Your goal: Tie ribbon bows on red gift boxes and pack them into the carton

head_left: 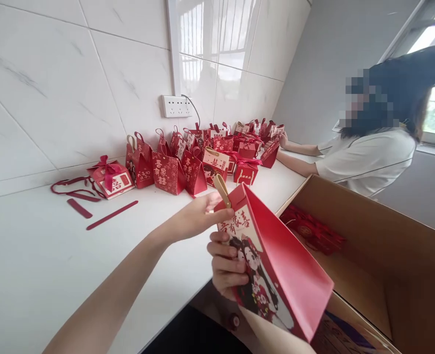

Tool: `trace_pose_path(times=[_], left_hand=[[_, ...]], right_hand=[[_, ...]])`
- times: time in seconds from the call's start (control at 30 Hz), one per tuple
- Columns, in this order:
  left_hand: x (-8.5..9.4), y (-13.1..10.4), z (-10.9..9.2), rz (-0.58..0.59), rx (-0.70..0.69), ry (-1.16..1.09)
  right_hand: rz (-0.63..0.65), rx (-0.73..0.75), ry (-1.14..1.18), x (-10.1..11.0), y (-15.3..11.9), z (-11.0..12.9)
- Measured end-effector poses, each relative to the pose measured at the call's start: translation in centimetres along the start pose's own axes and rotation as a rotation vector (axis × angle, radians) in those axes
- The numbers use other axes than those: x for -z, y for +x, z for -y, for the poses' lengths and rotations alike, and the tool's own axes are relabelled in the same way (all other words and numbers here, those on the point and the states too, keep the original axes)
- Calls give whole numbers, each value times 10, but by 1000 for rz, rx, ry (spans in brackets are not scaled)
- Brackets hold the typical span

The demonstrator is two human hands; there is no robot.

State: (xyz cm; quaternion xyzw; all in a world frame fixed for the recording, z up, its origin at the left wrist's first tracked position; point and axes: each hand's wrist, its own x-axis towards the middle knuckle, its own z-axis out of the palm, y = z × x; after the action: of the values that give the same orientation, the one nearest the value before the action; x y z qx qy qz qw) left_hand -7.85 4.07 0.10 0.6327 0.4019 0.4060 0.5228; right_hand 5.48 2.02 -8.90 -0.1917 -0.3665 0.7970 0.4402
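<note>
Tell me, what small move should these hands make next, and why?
Perhaps the left hand should straighten the gold loop on the box: the loop leans a little, and that hand is at the top, right beside it. The right hand grips the box's side, which should keep it steady.

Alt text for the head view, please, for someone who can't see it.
The right hand grips a cartoon-printed red gift box, the left hand at its top beside a tan ribbon loop. Similar boxes crowd a white table behind; a co-worker and an open cardboard carton are at right.
</note>
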Motion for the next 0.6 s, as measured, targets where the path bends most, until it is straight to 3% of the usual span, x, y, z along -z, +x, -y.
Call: trace_pose_path(times=[0.07,0.13,0.3,0.47,0.6], left_hand=[[-7,2,3,5,12,-72],[-9,3,6,-65,31,-157],[-8,8,21,-151,93,-453],[-27,15,43,-114,218,-779],[-43,12,44,-66,192,-800]], right_hand=[[-65,-104,255,-14,-1,-7],[-75,-211,473,-23,-3,-8],[19,-337,839,-33,-11,16],[22,-180,787,-45,-21,45],[-11,-59,570,-49,-21,46]])
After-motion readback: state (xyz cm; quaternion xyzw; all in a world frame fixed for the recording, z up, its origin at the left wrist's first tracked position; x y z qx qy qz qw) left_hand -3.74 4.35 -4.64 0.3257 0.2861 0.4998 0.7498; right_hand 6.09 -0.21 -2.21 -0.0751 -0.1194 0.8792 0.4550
